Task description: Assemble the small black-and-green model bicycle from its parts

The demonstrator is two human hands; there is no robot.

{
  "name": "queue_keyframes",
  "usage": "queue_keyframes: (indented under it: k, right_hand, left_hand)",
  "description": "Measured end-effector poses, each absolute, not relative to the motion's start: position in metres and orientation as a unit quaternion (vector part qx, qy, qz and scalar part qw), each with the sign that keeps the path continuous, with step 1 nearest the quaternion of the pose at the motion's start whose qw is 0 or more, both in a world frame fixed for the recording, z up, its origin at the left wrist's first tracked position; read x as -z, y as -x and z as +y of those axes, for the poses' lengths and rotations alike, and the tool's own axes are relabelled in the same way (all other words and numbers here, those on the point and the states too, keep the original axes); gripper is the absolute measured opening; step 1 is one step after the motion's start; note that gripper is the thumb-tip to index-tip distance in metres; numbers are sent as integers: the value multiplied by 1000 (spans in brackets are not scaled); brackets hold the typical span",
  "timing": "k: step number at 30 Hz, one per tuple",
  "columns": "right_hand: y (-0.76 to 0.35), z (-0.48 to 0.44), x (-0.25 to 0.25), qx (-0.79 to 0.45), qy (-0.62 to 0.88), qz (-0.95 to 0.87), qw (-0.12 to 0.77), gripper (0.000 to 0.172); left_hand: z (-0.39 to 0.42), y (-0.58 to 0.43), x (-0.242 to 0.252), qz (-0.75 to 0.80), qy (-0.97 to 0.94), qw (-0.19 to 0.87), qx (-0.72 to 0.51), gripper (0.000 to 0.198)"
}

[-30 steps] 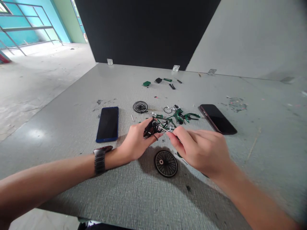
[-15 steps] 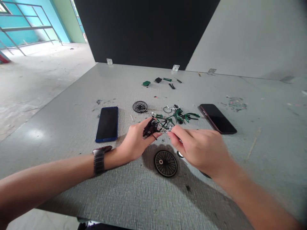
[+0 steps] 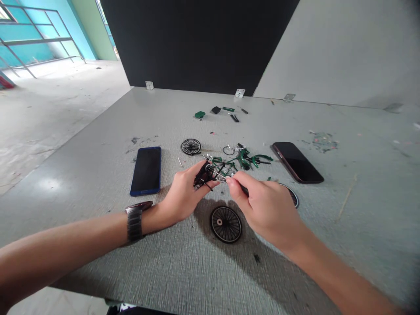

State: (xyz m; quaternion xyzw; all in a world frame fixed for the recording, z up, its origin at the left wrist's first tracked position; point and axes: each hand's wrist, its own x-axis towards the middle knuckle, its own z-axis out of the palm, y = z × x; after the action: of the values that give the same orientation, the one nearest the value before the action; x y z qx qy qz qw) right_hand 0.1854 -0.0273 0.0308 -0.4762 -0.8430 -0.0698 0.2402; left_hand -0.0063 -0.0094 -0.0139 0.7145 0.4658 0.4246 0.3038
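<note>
My left hand (image 3: 183, 194) pinches a small black and silver model bicycle part (image 3: 206, 175) just above the grey table (image 3: 98, 175). My right hand (image 3: 265, 208) is closed in a pinch on a thin tool whose tip meets that part from the right. A black spoked wheel (image 3: 226, 224) lies flat on the table below both hands. A second, smaller wheel (image 3: 190, 146) lies farther back. Green and silver bicycle pieces (image 3: 247, 158) are scattered just behind my hands. A dark round edge (image 3: 293, 195) shows past my right hand.
A blue phone (image 3: 146, 170) lies left of my hands and a dark phone (image 3: 297, 162) lies to the right. Small green and black parts (image 3: 216, 111) sit near the far edge, by a black panel. A watch is on my left wrist (image 3: 134, 222).
My right hand has shifted a little left and closer to the held part, uncovering a dark round edge on the table behind it. My left hand has barely moved.
</note>
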Motion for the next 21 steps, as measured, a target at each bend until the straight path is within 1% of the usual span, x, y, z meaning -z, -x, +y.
queue_keyframes:
  k: [7, 15, 21]
  right_hand:
    - [-182, -28, -30, -51, 516, -817, 254, 40]
    - [-178, -29, -30, -62, 535, -799, 267, 44]
    - [-177, -30, -31, -149, 538, -776, 294, 48]
  left_hand:
    - [-10, 6, 13, 466, -712, 297, -434, 30]
    - [-10, 6, 12, 469, -714, 288, -432, 33]
    - [-10, 5, 11, 477, -705, 291, -436, 38]
